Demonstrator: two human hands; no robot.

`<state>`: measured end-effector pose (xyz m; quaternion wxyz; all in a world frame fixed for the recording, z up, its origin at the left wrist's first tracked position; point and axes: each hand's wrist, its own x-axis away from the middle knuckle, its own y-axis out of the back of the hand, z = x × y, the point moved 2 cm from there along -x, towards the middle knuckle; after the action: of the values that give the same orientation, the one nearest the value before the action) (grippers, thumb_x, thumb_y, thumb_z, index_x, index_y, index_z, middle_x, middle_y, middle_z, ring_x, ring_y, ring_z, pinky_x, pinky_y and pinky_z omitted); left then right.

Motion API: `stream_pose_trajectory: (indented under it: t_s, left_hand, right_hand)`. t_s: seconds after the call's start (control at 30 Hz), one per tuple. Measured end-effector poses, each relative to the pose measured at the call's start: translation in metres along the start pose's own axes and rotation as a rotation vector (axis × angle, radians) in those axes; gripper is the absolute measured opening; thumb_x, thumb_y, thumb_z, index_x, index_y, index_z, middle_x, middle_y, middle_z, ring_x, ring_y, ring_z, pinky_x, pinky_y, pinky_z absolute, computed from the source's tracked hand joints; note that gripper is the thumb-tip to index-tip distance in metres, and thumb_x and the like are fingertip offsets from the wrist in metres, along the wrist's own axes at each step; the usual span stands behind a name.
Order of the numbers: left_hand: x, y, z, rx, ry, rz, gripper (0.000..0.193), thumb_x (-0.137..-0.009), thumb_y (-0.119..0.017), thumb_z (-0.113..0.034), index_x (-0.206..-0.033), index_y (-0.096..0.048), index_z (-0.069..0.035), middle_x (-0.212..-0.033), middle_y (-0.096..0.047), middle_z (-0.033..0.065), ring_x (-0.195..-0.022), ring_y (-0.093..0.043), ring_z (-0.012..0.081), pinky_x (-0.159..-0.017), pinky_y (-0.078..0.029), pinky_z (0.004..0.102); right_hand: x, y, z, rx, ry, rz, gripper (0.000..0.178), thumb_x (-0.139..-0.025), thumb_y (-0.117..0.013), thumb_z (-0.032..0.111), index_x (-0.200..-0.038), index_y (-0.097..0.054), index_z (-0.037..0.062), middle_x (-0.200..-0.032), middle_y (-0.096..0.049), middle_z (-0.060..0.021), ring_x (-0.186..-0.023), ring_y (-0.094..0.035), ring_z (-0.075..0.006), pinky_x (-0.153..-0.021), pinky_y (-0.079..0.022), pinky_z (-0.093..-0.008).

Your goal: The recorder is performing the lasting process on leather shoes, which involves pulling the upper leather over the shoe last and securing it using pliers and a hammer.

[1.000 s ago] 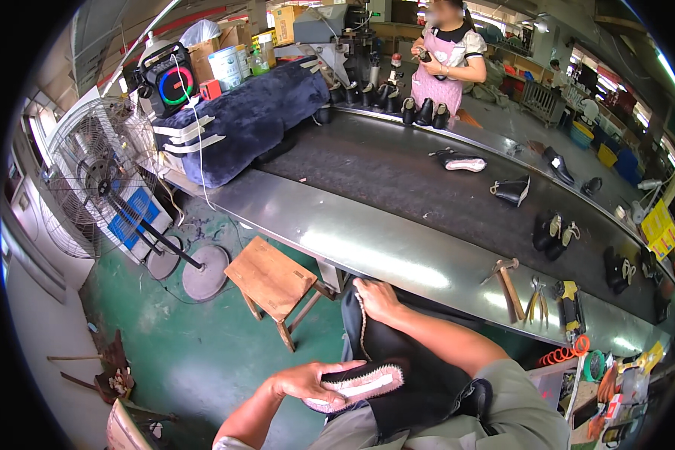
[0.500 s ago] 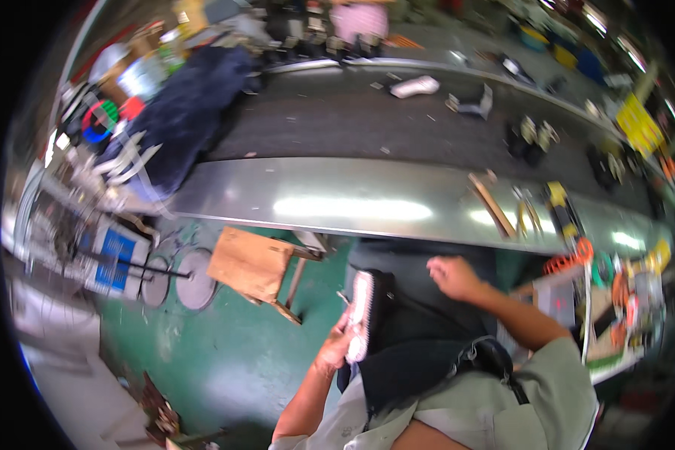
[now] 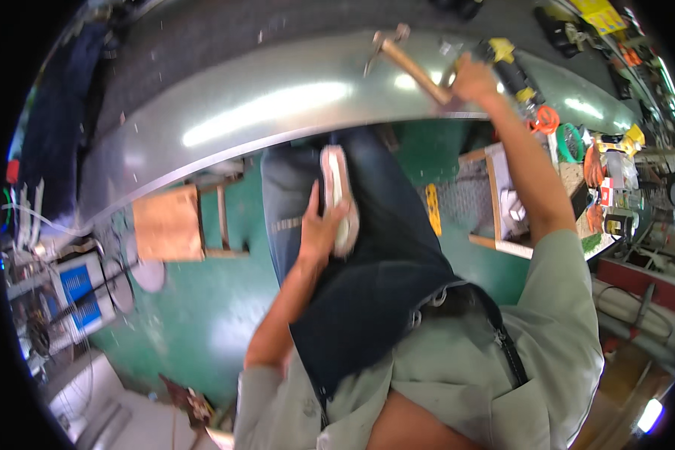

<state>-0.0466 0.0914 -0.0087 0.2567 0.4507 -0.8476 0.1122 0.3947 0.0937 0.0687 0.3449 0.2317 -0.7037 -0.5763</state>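
I can read no words or numbers here; the yellow sign (image 3: 598,15) off to my right is too blurred.

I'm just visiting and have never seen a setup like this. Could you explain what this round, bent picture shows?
There's no robot here, just a person working barehanded. A wide fisheye camera on the person's head looks down, so straight edges bend. The left hand holds a shoe with its long, pale pinkish-white sole facing up. In front, a wooden-handled hammer and a long black-and-yellow tool lie on a shiny silver metal ledge. The right hand is over that ledge, near the hammer; blur hides whether it grips anything.
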Motion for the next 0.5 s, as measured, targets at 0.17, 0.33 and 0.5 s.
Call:
stream_pose_trajectory:
  t_s: [0.17,0.33,0.5]
  left_hand:
    - [0.012,-0.01,-0.012,-0.09,-0.068,0.004,0.091,-0.089,-0.073,-0.036,-0.16,-0.025,-0.005,-0.138,-0.058,0.0218,-0.124,-0.057,0.0233,-0.106,-0.043,0.0323]
    - [0.023,-0.01,-0.006,-0.121,-0.162,-0.023,0.085,-0.094,-0.071,-0.03,-0.161,-0.023,-0.009,-0.134,-0.063,0.0219,-0.122,-0.061,0.024,-0.105,-0.044,0.0332]
    - [0.025,-0.017,-0.006,-0.125,-0.186,-0.03,0.079,-0.095,-0.071,-0.025,-0.16,-0.028,-0.013,-0.129,-0.067,0.0192,-0.115,-0.063,0.0192,-0.1,-0.047,0.0313]
  right_hand:
    - [-0.009,0.001,-0.029,0.063,0.009,-0.13,0.05,-0.088,-0.06,0.028,-0.122,-0.052,-0.0072,-0.112,-0.068,-0.0304,-0.11,-0.065,-0.0437,-0.096,-0.052,-0.0499]
    - [0.124,0.046,0.068,-0.637,0.151,0.325,0.039,-0.098,-0.058,0.04,-0.112,-0.06,0.0043,-0.096,-0.071,-0.0104,-0.086,-0.071,-0.0212,-0.077,-0.055,-0.0395]
    - [0.189,-0.003,0.109,-0.754,0.317,0.966,0.032,-0.1,-0.059,0.034,-0.094,-0.061,0.0021,-0.076,-0.067,-0.0052,-0.069,-0.065,-0.0127,-0.064,-0.052,-0.0299]
